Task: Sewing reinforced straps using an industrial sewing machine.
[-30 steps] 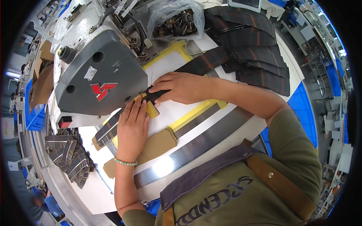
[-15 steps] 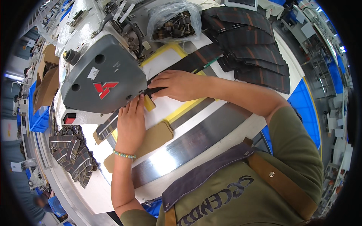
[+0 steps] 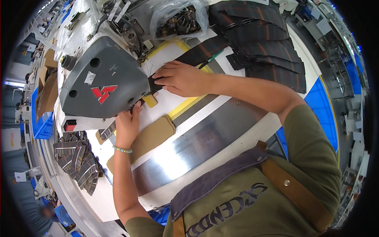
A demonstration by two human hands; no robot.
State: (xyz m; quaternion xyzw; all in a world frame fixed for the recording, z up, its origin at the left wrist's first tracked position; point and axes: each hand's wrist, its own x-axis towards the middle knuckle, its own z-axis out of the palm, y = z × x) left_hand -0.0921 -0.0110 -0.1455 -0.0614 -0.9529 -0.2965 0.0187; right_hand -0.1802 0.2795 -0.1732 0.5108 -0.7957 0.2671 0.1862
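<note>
A grey sewing machine head [image 3: 104, 81] with a red emblem stands over the work spot. My right hand [image 3: 183, 79] is at its right edge, fingers closed on the end of a dark plaid fabric piece [image 3: 197, 52] that runs back to the upper right. On the near side of the head is my left hand [image 3: 128, 124]; its thumb shows, but the other fingers are mostly hidden under the machine. Beside the left thumb is a small yellow block [image 3: 150, 100]. A green pen-like tool [image 3: 212, 58] lies across the fabric.
Dark plaid pieces [image 3: 260, 43] are stacked at the far right. Behind the work spot sits a clear plastic bag [image 3: 179, 19] of small plaid parts. Striped fabric pieces [image 3: 79, 160] heap at the left. A brown board [image 3: 158, 132] and a metal plate [image 3: 205, 134] lie in front.
My left hand has moved down and left, its fingers going out of sight under the machine head. My right hand has shifted slightly up with the fabric. The whole view has shifted a little.
</note>
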